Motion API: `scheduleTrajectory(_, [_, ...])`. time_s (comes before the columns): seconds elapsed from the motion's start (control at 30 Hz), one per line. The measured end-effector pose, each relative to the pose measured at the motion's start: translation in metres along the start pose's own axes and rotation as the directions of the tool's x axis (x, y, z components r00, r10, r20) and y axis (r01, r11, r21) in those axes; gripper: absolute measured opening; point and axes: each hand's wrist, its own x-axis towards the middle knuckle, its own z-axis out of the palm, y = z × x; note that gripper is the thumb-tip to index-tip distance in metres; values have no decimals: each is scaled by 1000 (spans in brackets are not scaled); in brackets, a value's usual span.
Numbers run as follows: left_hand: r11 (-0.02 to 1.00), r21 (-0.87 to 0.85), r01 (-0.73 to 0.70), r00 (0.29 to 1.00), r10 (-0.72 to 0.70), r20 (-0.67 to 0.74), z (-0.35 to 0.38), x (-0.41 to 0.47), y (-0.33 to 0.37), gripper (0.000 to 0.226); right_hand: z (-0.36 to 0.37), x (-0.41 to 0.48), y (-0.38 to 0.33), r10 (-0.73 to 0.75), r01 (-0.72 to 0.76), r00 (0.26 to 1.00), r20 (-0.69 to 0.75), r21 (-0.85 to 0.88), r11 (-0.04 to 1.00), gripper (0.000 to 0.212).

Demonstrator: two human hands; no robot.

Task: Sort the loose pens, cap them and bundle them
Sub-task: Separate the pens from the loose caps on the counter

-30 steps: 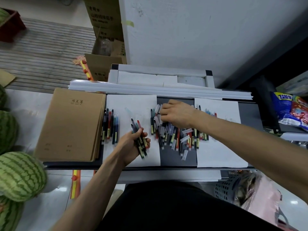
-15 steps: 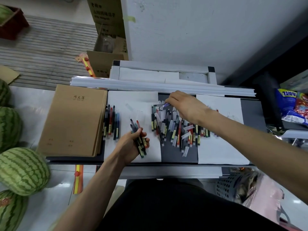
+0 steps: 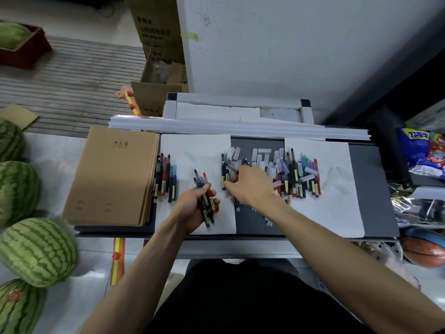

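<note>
Right hand (image 3: 250, 188) at edge of pile (image 3: 292, 175)

I see green watermelons (image 3: 36, 251) striped in darker green, tan notebooks (image 3: 115, 174), white paper sheets (image 3: 195, 145), a dark grey tabletop (image 3: 375, 189), pens (image 3: 298, 179) in black, red, blue and green with yellow labels, and pale translucent caps (image 3: 258, 153).

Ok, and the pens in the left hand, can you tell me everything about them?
The bunch of pens is a handful of thin plastic sticks, mostly dark with one red, some with yellowish labels. The left hand grips them round the middle, fingers curled over. Their tips fan out, pointing away from the person; the near ends are blurred. They sit over a white sheet of paper.
</note>
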Motion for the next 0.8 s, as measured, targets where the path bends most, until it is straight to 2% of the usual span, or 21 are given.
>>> scheduleTrajectory(0.1, [1000, -30, -2, 1000, 2, -19, 1, -1, 1, 12, 13, 2, -4, -1, -3, 999, -54, -76, 997, 27])
scheduleTrajectory(0.23, [997, -82, 2, 995, -10, -99, 4, 1, 0, 9, 17, 1, -2, 11, -9, 998, -61, 34, 999, 26])
scheduleTrajectory(0.37, [997, -67, -34, 967, 16, -253, 8, 8, -3, 31, 15, -8, -2, 36, -1, 989, -144, 238, 971, 27])
scheduleTrajectory(0.47, [975, 58, -217, 920, 224, -323, 9, 14, -9, 47, 17, -16, -6, 36, 62, 986, -165, 554, 830, 25])
scheduleTrajectory(0.53, [883, 208, -421, 825, 468, -316, 11, 16, -12, 49, 22, -20, -11, 28, 88, 988, -153, 698, 710, 26])
scheduleTrajectory(0.63, [653, 431, -623, 587, 754, -295, 12, 19, -17, 53, 38, -27, -21, -2, 199, 971, -239, 805, 558, 20])
scheduleTrajectory(0.7, [528, 525, -667, 454, 847, -276, 12, 23, -22, 53, 50, -34, -27, 17, 245, 957, -290, 834, 494, 17])
scheduleTrajectory(0.8, [388, 620, -683, 341, 919, -199, 10, 26, -27, 43, 67, -40, -36, 49, 281, 939, -340, 841, 462, 14])
